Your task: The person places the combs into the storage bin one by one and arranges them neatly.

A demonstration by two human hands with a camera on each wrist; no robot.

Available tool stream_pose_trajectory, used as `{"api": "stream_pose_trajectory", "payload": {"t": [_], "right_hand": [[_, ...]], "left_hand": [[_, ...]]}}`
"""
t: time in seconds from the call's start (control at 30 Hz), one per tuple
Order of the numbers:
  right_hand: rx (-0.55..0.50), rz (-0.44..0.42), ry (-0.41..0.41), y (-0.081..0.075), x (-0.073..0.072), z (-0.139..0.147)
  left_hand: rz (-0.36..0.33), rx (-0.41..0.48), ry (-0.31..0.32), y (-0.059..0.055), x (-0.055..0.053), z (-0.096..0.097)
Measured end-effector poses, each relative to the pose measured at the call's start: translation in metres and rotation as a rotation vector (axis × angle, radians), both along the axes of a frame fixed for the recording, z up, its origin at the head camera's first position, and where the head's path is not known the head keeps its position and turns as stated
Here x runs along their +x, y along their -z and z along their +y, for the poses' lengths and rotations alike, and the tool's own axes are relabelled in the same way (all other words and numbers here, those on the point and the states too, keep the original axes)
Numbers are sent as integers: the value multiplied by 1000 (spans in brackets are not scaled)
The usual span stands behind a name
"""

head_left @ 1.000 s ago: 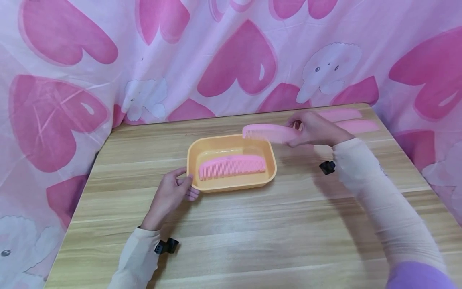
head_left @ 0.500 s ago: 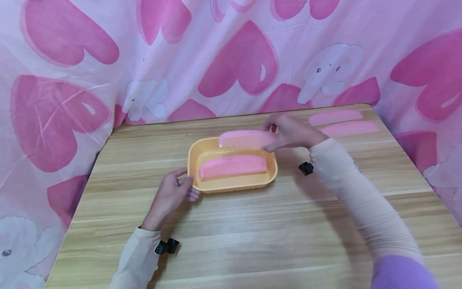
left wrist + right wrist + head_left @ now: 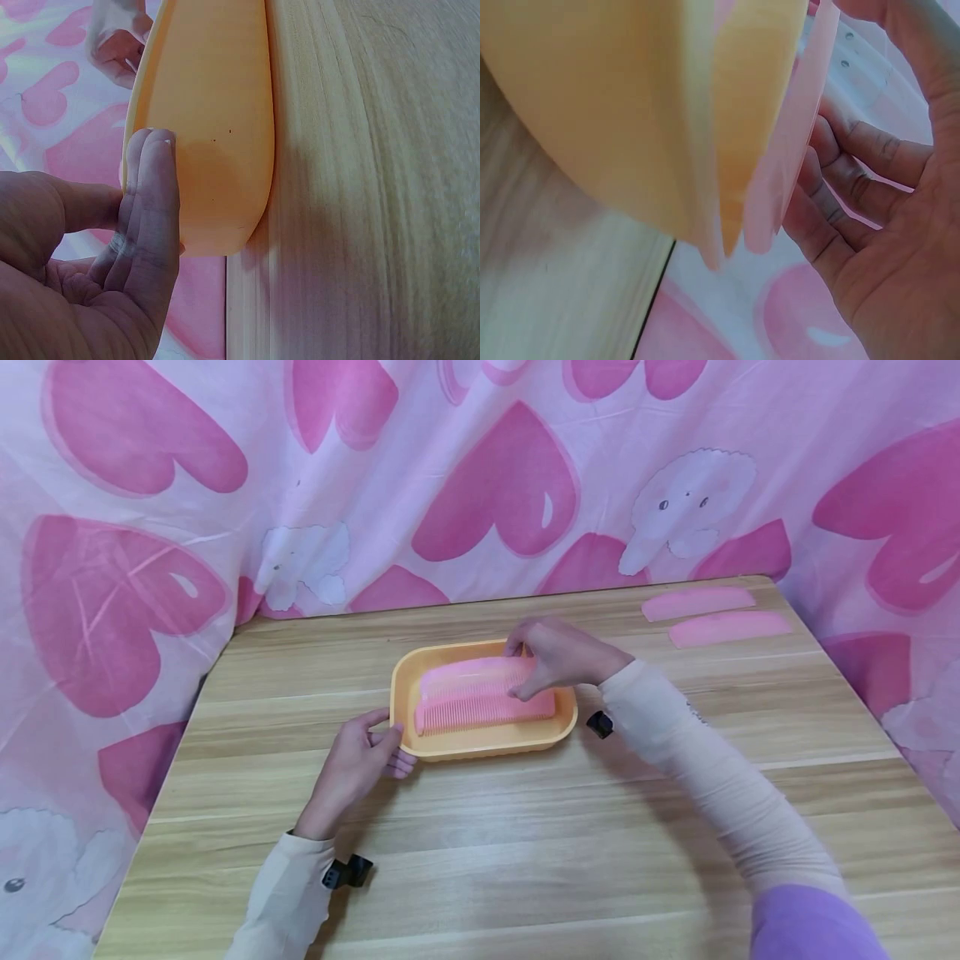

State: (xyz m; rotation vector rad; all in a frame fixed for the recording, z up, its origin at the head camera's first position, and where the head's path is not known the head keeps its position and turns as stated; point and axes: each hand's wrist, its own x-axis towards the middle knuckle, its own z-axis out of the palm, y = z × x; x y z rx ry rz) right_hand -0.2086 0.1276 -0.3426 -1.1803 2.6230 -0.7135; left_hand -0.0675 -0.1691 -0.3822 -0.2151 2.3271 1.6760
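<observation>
My right hand (image 3: 566, 656) pinches a pink comb (image 3: 461, 675) by its right end and holds it over the yellow-orange plastic box (image 3: 487, 750). A second pink comb (image 3: 483, 708) lies in the box, partly overlapped by the held one. In the right wrist view the held comb (image 3: 799, 127) stands edge-on by the box rim, with the fingers behind it. At the box's left end my left hand (image 3: 356, 756) grips the rim. The left wrist view has its fingers (image 3: 150, 195) flat along the outer wall of the box (image 3: 217, 127), thumb at the rim.
Two more pink combs, one farther back (image 3: 697, 602) and one nearer (image 3: 729, 628), lie at the back right of the wooden table (image 3: 510, 860). A pink heart-patterned curtain (image 3: 360, 468) hangs behind the table and along its sides.
My right hand has carried the comb leftward and down, from beyond the box's right back corner to over the comb in the box. My left hand stays at the rim.
</observation>
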Motion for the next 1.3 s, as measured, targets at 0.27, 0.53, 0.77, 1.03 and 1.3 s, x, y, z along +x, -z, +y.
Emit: {"api": "stream_pose_trajectory", "payload": {"t": [0.27, 0.53, 0.77, 1.03, 1.3], "right_hand": [[31, -28, -10, 15, 4, -13], [72, -97, 23, 26, 6, -15], [69, -80, 4, 31, 6, -15], [63, -51, -5, 34, 8, -15], [20, -123, 14, 26, 11, -6]], "left_hand": [[-1, -11, 5, 0, 0, 0], [-7, -17, 6, -1, 0, 1], [1, -28, 5, -3, 0, 1], [12, -17, 6, -2, 0, 1], [-6, -20, -2, -1, 0, 0]]}}
